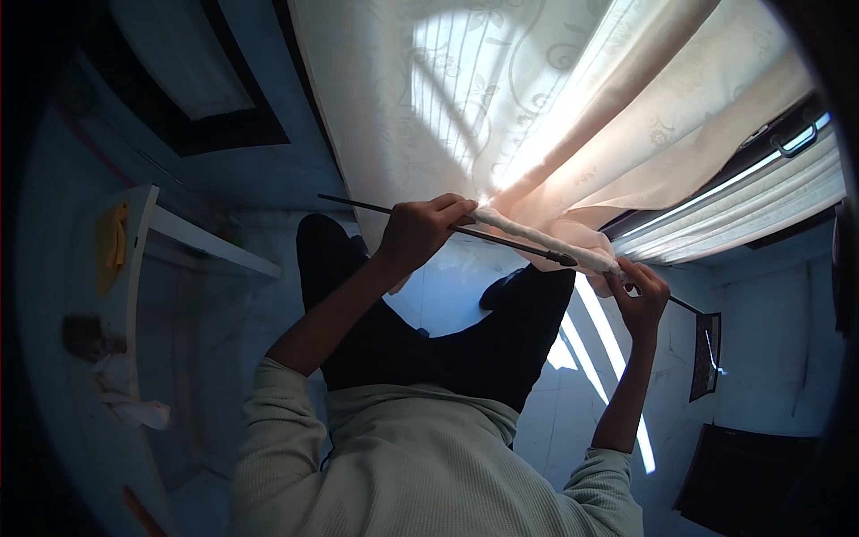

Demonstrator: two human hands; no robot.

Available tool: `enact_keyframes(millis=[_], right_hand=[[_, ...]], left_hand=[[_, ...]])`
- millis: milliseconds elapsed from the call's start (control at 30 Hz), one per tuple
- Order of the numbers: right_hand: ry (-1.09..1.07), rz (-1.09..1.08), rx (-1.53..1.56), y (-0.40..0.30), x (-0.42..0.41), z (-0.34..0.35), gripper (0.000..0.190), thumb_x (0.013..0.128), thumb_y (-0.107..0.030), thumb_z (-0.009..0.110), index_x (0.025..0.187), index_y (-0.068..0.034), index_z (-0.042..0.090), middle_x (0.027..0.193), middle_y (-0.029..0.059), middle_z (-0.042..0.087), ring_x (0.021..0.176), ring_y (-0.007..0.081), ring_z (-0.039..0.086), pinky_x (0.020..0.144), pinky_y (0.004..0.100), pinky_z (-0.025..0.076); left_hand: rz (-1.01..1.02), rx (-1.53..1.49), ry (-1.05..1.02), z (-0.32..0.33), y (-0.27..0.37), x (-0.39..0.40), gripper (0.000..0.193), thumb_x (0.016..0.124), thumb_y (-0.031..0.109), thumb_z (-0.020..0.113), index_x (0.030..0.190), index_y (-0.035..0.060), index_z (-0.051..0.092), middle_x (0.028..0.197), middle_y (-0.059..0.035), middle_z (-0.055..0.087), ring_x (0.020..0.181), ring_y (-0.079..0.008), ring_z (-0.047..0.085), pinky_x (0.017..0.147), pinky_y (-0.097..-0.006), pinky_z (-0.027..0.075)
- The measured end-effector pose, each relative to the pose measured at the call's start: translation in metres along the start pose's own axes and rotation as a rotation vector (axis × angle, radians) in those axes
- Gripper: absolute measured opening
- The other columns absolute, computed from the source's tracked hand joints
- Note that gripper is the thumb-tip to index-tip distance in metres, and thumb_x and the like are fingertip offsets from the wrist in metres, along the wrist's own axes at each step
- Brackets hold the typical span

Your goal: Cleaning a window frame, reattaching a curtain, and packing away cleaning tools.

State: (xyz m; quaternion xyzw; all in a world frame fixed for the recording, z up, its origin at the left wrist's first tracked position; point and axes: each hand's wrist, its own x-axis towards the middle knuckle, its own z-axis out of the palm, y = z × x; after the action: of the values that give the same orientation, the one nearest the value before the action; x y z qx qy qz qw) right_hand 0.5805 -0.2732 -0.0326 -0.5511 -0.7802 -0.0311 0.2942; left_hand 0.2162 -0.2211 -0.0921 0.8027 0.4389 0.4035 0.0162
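Note:
A sheer cream curtain [463, 87] with a woven floral pattern hangs down in front of me, lit from behind. Its edge is gathered into a bunched, rope-like band [543, 235] stretched between my hands. My left hand [423, 228] grips the left end of that band, together with a thin dark rod [496, 236] that runs below it. A pointed finial [562, 258] caps this rod short of my right hand [641, 292], whose fingers pinch the band's right end. Past that hand a dark rod section [686, 306] sticks out; whether both belong to one rod, I cannot tell.
Left of me stands a white shelf unit [144, 221] with a yellow cloth [113, 245] and a pale crumpled cloth [131, 396]. A second curtain [751, 228] covers a window at right, beside a handle [798, 142]. A dark box-like object [745, 473] is at lower right.

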Motion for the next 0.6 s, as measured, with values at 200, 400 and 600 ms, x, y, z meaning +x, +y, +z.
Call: enact_keyframes(millis=[200,400,600], right_hand=[[-0.046,-0.102,-0.081,-0.011,0.008,-0.002,0.029,0.07,-0.023,0.083,0.096,-0.013,0.073,0.065,0.0013,0.063,0.054,0.013,0.059,0.051,0.0273,0.046],[-0.162,-0.287,-0.076,-0.047,0.017,0.033,0.028,0.068,-0.024,0.081,0.093,-0.016,0.071,0.062,0.0008,0.057,0.056,0.0175,0.059,0.055,0.0321,0.047],[-0.245,-0.157,0.034,-0.067,0.012,0.063,0.048,0.073,-0.042,0.078,0.114,-0.019,0.069,0.064,0.0015,0.059,0.059,0.0182,0.06,0.062,0.0346,0.048]], left_hand=[[0.124,0.041,-0.09,-0.001,-0.002,-0.006,0.02,0.08,0.017,0.071,0.099,0.0116,0.068,0.092,0.0023,0.069,0.067,-0.0184,0.069,0.056,-0.0286,0.056],[0.235,-0.079,-0.266,0.027,0.044,-0.009,0.015,0.081,0.012,0.066,0.096,0.0102,0.067,0.084,-0.0036,0.069,0.064,-0.0212,0.068,0.056,-0.0315,0.055],[0.088,-0.09,-0.2,0.047,0.064,-0.007,0.019,0.078,0.005,0.063,0.097,0.0065,0.064,0.084,-0.0071,0.068,0.07,-0.0256,0.069,0.06,-0.0358,0.055]])
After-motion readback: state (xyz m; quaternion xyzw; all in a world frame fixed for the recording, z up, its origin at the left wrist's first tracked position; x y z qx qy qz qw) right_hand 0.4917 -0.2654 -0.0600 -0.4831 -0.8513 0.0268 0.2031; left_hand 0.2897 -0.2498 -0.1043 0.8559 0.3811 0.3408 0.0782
